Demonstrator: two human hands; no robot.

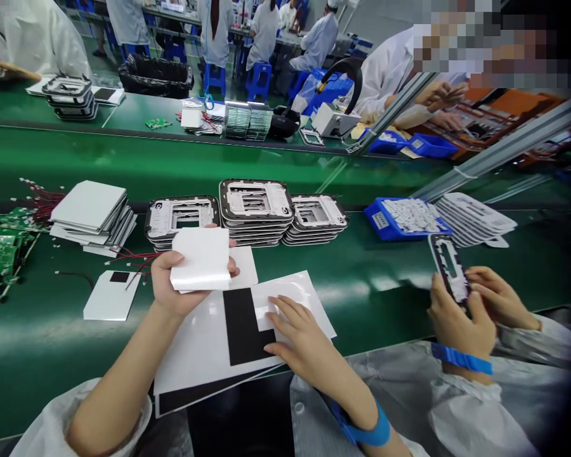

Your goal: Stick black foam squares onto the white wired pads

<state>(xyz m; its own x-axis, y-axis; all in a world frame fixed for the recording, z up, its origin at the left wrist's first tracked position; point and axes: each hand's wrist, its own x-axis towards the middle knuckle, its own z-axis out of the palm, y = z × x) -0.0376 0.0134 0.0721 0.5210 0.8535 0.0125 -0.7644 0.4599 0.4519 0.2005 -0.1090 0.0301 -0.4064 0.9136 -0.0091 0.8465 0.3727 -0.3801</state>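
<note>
My left hand [168, 282] grips a white flat battery pack [202, 257] by its edges, raised over the bench. My right hand [309, 339] has its fingers spread on a white sheet [195, 339] that carries a black adhesive patch [242, 324]; a clear-looking white piece lies under its fingertips. Another white pack [244, 265] is partly hidden behind the left hand. To the left, one pack with a small black patch [111, 295] lies flat. Red wires run from behind the left hand.
A stack of white packs [88, 206] and green circuit boards [0, 254] lie left. Stacked plastic frames [255, 200] stand behind my hands. A blue bin [385, 228] of small white parts is at right, near a co-worker's hands [466, 317] holding a frame.
</note>
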